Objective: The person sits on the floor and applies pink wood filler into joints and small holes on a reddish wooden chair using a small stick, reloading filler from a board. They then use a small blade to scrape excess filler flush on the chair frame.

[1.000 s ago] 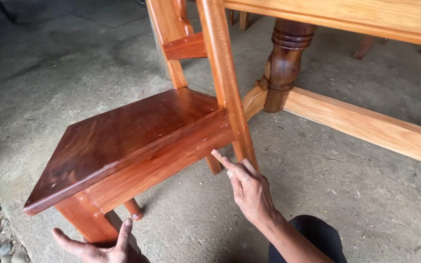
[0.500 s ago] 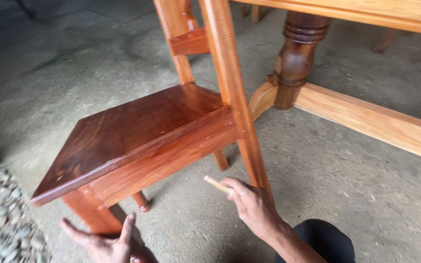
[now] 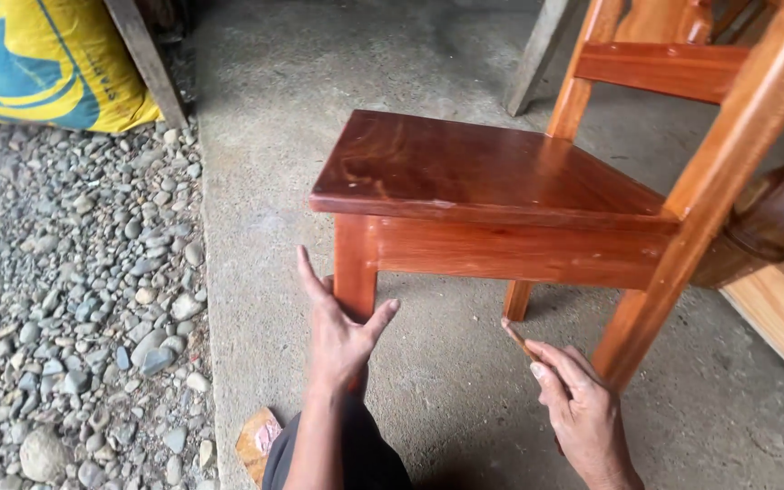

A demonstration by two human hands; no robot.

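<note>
A small reddish-brown wooden chair [image 3: 501, 181] stands on a grey concrete floor [image 3: 265, 118], its glossy seat turned with one front corner toward the camera and its lighter orange back posts rising at the upper right. The left hand [image 3: 338, 331] lies spread against the near front leg [image 3: 354, 272] of the chair, thumb out to one side and fingers to the other, so the leg sits in the fork between them; its grip is wide and flat, touching the leg rather than closed round it. The right hand [image 3: 578, 408] hovers low beside the foot of the right back post [image 3: 655, 308], with its fingers curled narrowly and pinching a thin, pale stick-like object [image 3: 517, 336] that points up and left toward the underside of the seat rail; what the stick is cannot be told. A further chair leg [image 3: 517, 299] shows behind the rail, between the two hands. To the left of the concrete lies a bed of grey pebbles [image 3: 74, 299], and a yellow and blue sack [image 3: 47, 59] rests at the top left beside a leaning dark plank [image 3: 147, 59]. At the right edge a dark turned wooden post [image 3: 773, 218] meets a pale wooden beam [image 3: 782, 318]. A dark-clothed knee [image 3: 365, 454] shows at the bottom between the forearms
</note>
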